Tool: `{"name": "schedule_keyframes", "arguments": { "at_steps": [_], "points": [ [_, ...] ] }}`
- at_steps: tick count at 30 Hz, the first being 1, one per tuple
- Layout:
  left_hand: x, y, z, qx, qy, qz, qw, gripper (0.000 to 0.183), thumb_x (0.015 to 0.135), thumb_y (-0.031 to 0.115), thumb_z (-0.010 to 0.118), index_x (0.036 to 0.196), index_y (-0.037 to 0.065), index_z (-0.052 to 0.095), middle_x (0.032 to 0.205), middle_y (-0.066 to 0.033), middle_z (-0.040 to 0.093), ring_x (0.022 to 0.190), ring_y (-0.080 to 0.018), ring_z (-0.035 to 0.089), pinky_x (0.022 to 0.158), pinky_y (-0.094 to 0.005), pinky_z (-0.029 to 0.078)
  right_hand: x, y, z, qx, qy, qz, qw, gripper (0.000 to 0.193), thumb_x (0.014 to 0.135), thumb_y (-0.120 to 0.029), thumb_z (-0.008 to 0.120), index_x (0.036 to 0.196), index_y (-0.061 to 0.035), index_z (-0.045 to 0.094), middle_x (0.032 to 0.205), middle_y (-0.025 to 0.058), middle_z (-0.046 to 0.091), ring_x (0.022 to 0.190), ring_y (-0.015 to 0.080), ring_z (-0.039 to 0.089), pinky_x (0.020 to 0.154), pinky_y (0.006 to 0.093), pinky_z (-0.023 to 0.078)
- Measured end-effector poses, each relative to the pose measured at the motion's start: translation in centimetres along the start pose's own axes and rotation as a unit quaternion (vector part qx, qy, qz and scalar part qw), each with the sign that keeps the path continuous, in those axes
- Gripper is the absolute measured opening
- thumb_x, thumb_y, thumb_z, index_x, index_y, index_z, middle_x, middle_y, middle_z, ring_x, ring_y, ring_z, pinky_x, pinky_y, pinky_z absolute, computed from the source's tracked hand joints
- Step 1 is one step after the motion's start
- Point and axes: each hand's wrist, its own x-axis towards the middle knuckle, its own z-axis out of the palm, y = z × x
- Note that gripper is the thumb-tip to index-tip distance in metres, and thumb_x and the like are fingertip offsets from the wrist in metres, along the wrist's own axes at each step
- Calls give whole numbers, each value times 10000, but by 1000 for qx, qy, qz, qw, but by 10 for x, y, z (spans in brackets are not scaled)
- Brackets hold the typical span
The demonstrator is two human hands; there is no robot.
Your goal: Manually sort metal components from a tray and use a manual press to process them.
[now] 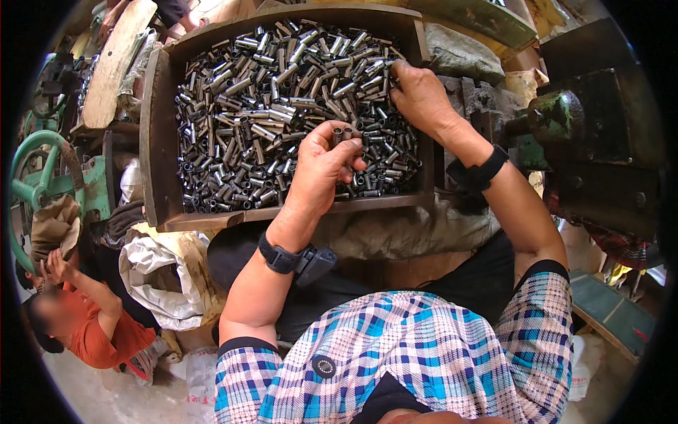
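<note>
A shallow wooden tray in front of me is heaped with short metal tubes, shiny and dark grey. Over the near part of the heap, my left hand is closed round a few of these tubes, and two round open ends stick up between thumb and fingers. My right hand is at the tray's right side, its fingers bent down onto the tubes there. Whatever lies between those fingertips is too hidden to name. Both wrists wear black straps; a small dark device sits on the left one.
To the right stands a dark machine with a greenish round part facing the tray. Left are a green handwheel, a white sack and another person in orange. A grey cloth bundle lies beyond the tray's right corner.
</note>
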Motion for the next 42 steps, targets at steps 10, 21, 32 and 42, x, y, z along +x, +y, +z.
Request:
{"name": "schedule_keyframes", "arguments": {
  "at_steps": [10, 21, 32, 42],
  "points": [
    [6, -24, 19, 565, -36, 283, 774, 191, 766, 128, 661, 909, 22, 591, 785, -131, 605, 692, -278, 612, 606, -373, 486, -71, -11, -46, 451, -177, 232, 843, 278, 760, -30, 584, 999, 111, 563, 795, 121, 625, 628, 129, 609, 552, 253, 519],
    [18, -29, 43, 716, -45, 212, 663, 193, 763, 191, 667, 832, 37, 574, 787, -137, 618, 746, -330, 615, 637, -425, 492, -111, -5, -34, 531, -107, 211, 814, 178, 776, -33, 642, 889, 19, 514, 756, 49, 576, 648, 94, 587, 561, 240, 505],
    [19, -28, 40, 583, -55, 216, 781, 183, 769, 117, 651, 898, 15, 569, 790, -143, 614, 667, -260, 628, 598, -363, 481, -112, -4, -43, 515, -104, 212, 824, 108, 810, -74, 644, 855, 5, 584, 738, 39, 606, 658, 83, 594, 577, 218, 482],
    [12, -20, 43, 171, -113, -50, 978, 209, 892, 188, 586, 1006, 19, 537, 791, -56, 633, 618, -113, 634, 441, -178, 458, -115, 2, -45, 611, -83, 236, 751, 119, 815, -73, 641, 914, -22, 597, 825, 2, 602, 713, 63, 600, 549, 189, 457]
  ]
}}
